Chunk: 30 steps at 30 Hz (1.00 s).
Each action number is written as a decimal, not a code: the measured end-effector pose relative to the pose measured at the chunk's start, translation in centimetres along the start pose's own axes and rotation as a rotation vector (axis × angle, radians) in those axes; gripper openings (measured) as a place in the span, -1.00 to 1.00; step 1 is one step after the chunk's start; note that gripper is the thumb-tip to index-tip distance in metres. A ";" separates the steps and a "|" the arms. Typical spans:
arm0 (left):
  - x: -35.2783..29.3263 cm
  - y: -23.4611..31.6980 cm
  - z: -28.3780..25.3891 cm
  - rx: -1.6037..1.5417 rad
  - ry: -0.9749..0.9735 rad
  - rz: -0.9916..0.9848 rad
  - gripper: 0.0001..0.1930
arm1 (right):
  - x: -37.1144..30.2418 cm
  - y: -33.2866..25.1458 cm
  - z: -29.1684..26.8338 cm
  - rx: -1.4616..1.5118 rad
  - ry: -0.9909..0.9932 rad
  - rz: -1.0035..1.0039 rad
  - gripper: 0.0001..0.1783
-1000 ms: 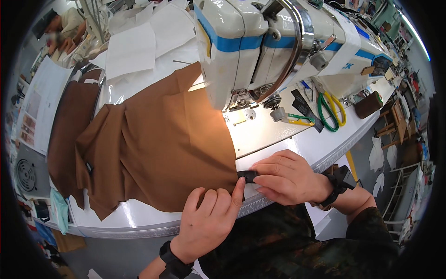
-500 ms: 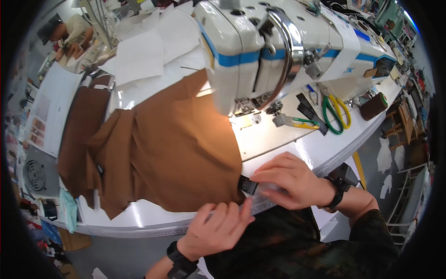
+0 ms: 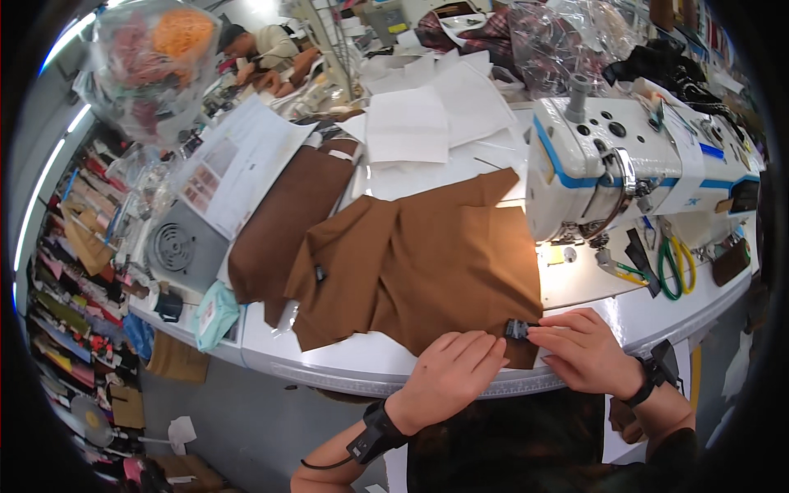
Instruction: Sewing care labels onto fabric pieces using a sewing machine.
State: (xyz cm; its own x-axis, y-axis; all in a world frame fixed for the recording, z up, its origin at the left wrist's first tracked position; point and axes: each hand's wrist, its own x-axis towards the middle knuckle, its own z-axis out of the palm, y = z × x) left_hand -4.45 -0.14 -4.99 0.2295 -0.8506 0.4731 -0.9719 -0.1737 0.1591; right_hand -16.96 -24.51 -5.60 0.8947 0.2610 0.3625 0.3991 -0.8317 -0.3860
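Observation:
A piece of brown cloth (image 3: 456, 267) lies spread and creased on the white sewing table. Near its front right corner sits a small black label (image 3: 517, 329) with pale print. My right hand (image 3: 585, 349) pinches the label's right end between thumb and fingers. My left hand (image 3: 452, 371) lies at the cloth's front edge, its fingers together and closed on the cloth, fingertips beside the label's left end. The left thumb is mostly hidden. Another small dark tag (image 3: 320, 272) shows on the cloth's left part.
A white and blue sewing machine (image 3: 604, 172) stands at the right, its lamp lighting the cloth's edge. Green-and-yellow scissors (image 3: 675, 267), thread snips (image 3: 626, 271) and a brown thread spool (image 3: 731, 263) lie beside it. Darker brown cloth (image 3: 288, 222) and white papers (image 3: 407, 125) lie beyond. A co-worker (image 3: 267, 53) sits far left.
The view has swung left, so the table appears farther right. The label has moved from the cloth's right edge onto the cloth. My left hand has come up to the cloth beside it.

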 end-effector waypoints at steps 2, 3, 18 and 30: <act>0.1 -0.9 -1.2 -0.005 0.041 -0.068 -0.74 | -0.1 0.1 0.0 -0.018 -0.004 0.013 -0.47; -0.2 -1.9 -1.9 0.079 0.070 -0.124 -0.77 | -0.1 0.2 0.1 -0.022 0.004 0.010 -0.47; -7.3 -14.9 -5.7 0.601 0.199 -0.782 -0.76 | 0.0 0.0 0.3 -0.003 0.044 0.023 -0.47; -10.5 -18.7 -6.8 -0.665 0.674 -1.024 -0.80 | 0.0 -0.2 0.1 0.016 0.036 0.059 -0.50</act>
State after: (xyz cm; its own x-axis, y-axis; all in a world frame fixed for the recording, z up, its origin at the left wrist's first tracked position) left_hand 11.72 15.37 -7.05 0.9804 -0.0572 0.1883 -0.1946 -0.1388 0.9710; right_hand -17.03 -24.28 -5.65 0.9091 0.1932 0.3691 0.3490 -0.8371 -0.4213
